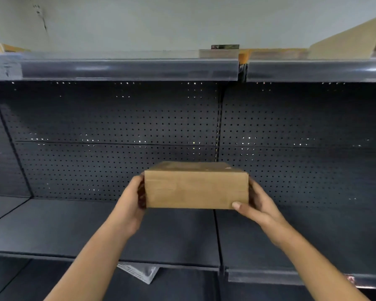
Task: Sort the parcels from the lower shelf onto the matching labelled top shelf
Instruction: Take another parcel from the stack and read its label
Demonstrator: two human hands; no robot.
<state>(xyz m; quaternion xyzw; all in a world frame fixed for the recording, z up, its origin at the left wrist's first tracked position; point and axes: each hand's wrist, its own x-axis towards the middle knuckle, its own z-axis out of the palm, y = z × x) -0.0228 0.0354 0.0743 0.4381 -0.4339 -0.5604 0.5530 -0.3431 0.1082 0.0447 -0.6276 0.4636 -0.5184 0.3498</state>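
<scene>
You're facing dark steel shelving with a perforated back panel point(117, 127), under a pale wall point(182, 20). The middle shelf point(52, 227) lies bare and flat in front of you, split by a seam just right of centre. Overhead runs the top shelf point(128, 68), its front edge a rounded clear strip; a blurred label point(3, 69) sits at its far left, too smeared to read.

You've got the cardboard parcel point(195, 190) up in the air between both hands, level, held above the middle shelf and well below the top one. Your left hand point(130, 205) clamps the left end, its fingers wrapped out of sight behind the box. Your right hand point(258, 205) grips the right end, thumb pressed on the front lower corner.

Up top at the right, another brown box point(345, 42) is tilted on the shelf, close to the front edge. The stretch of top shelf directly above your parcel shows open room. Down below, a grey-white packet point(141, 272) peeks from under the middle shelf's lip on the lower shelf point(172, 287).
</scene>
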